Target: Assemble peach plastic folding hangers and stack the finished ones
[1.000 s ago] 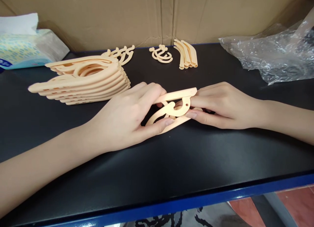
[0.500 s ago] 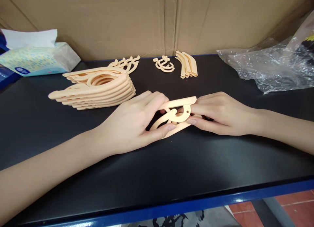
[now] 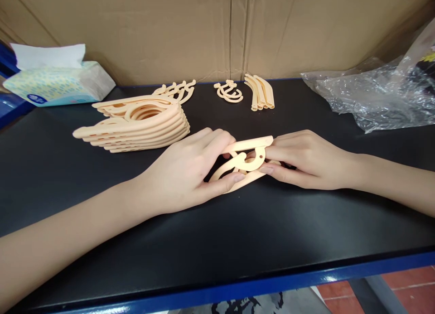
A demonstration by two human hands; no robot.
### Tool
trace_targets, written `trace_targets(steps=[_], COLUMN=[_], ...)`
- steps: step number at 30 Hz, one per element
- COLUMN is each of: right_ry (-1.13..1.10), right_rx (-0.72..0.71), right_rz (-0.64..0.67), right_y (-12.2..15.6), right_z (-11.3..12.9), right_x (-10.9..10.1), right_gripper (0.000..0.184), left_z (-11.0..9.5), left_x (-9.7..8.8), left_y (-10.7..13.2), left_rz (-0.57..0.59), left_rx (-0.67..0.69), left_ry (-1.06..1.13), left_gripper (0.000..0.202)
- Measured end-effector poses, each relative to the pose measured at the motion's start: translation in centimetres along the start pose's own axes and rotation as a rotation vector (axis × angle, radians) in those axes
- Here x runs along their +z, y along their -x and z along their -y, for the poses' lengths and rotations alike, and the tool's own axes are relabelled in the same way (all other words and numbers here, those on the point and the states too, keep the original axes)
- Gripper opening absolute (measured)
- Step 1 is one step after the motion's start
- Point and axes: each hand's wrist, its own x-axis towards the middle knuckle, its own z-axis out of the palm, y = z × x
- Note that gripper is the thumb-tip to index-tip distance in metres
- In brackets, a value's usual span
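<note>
Both hands grip one peach plastic folding hanger (image 3: 246,160) lying on the black table (image 3: 238,241). My left hand (image 3: 185,171) wraps its fingers round the hanger's left part, thumb pressed under it. My right hand (image 3: 304,159) pinches the right end, near the hook piece with a small hole. A stack of finished folded hangers (image 3: 136,123) lies to the left of my left hand.
Loose hook pieces (image 3: 229,91), curved arm pieces (image 3: 261,92) and more parts (image 3: 178,89) lie at the back by a cardboard wall (image 3: 204,28). A tissue pack (image 3: 56,83) sits back left, a crumpled clear plastic bag (image 3: 384,94) back right. The blue table edge (image 3: 272,284) runs along the front.
The hands and hanger keep the same grip. The view has shifted, so everything sits slightly lower and further right in the picture.
</note>
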Motion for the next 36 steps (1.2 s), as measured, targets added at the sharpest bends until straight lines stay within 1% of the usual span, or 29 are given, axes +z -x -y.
trace_targets(steps=[15,22,31,36], right_ry=[-0.004,0.006,-0.041,-0.029], right_rx=[0.001,0.0,0.007,0.003], right_rz=[0.002,-0.004,0.007,0.011], right_y=[-0.01,0.11,0.09,0.03], right_z=[-0.03,-0.06,-0.09,-0.02], right_x=[-0.03,0.08,0.15,0.08], right_gripper=[0.031,0.031,0.031,0.03], left_z=[0.02,0.12,-0.29,-0.19], left_x=[0.07,0.27,-0.07,0.0], left_y=[0.0,-0.09,-0.17,-0.08], left_rz=[0.007,-0.011,0.008,0.006], left_rx=[-0.007,0.008,-0.004,-0.013], left_ry=[-0.005,-0.01,0.0,0.005], left_gripper=[0.032,0.031,0.029,0.03])
